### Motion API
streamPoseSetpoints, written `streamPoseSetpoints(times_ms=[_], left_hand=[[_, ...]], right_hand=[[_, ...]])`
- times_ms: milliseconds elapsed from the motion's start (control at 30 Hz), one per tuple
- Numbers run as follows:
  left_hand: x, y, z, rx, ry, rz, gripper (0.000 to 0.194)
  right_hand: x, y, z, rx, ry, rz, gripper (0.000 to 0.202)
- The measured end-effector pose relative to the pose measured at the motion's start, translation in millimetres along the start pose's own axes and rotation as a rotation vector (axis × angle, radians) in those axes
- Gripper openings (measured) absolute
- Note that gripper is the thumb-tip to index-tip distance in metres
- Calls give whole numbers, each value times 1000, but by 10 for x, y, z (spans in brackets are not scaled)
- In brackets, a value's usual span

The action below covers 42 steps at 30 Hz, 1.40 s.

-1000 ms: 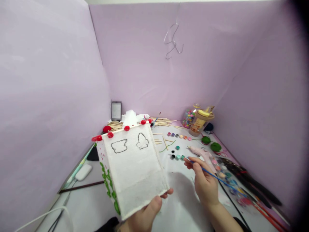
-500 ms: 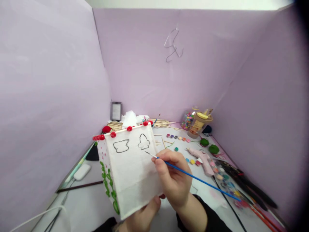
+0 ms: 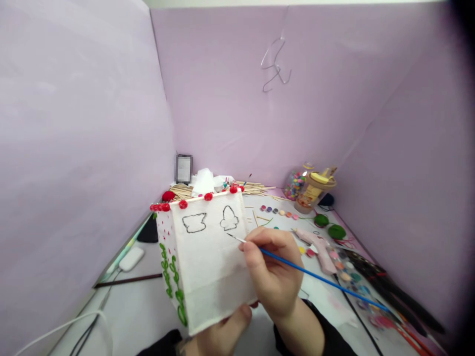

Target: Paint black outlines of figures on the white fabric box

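My left hand grips a white fabric-covered box from below, thumb on its lower front edge. Small red pom-poms line the box's top rim. Green leafy vines and pink dots decorate its left side. Two dark outlines are drawn on the front: a wide butterfly-like shape and a narrower pointed one. In my right hand is a thin blue paintbrush, pinched near its ferrule. The brush tip lies just below the narrower outline; I cannot tell whether it touches the surface.
At right lie a pink glue gun, small paint pots, green yarn balls and black-handled pliers. A brown cup stands by a jar of colourful beads. Wooden sticks lie behind the box; a white case sits left.
The whole view has shifted slightly, so things appear further right. My right hand keeps its hold on the paintbrush, its tip still just below the narrower outline.
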State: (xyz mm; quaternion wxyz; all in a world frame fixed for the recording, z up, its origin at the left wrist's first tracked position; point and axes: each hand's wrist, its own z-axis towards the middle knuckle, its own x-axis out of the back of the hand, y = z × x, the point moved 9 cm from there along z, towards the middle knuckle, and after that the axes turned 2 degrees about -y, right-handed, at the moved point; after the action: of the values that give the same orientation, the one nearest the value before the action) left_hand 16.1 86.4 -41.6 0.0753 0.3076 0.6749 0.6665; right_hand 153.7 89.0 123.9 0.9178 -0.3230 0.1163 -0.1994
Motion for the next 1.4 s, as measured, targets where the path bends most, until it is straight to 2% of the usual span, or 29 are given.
streamPoseSetpoints(times_ms=[200, 300, 467, 700, 833, 1033, 1200, 1300, 1400], left_hand=[[12, 11, 42, -50, 16, -30, 88], [31, -17, 57, -51, 25, -8, 89], [79, -147, 26, 24, 42, 83, 90], [34, -256, -9, -41, -17, 32, 68], [37, -236, 1, -66, 12, 12, 67], [33, -184, 8, -42, 18, 26, 76], [69, -249, -33, -59, 36, 126, 67], [24, -267, -33, -69, -20, 103, 64], [10, -286, -18, -60, -28, 65, 64]], right_hand=[[-25, -92, 48, 101, -65, -45, 26], [-32, -64, 57, 80, -79, -50, 27], [-52, 37, 35, 24, -118, -36, 24], [-9, 14, 22, 53, -39, -10, 16], [17, -17, 29, 52, -10, -69, 15], [-27, -48, 45, 53, -66, -116, 15], [-89, -107, 77, 107, -119, -142, 17], [-97, -117, 74, 128, -119, -151, 18], [-103, -103, 62, 128, -122, -153, 18]])
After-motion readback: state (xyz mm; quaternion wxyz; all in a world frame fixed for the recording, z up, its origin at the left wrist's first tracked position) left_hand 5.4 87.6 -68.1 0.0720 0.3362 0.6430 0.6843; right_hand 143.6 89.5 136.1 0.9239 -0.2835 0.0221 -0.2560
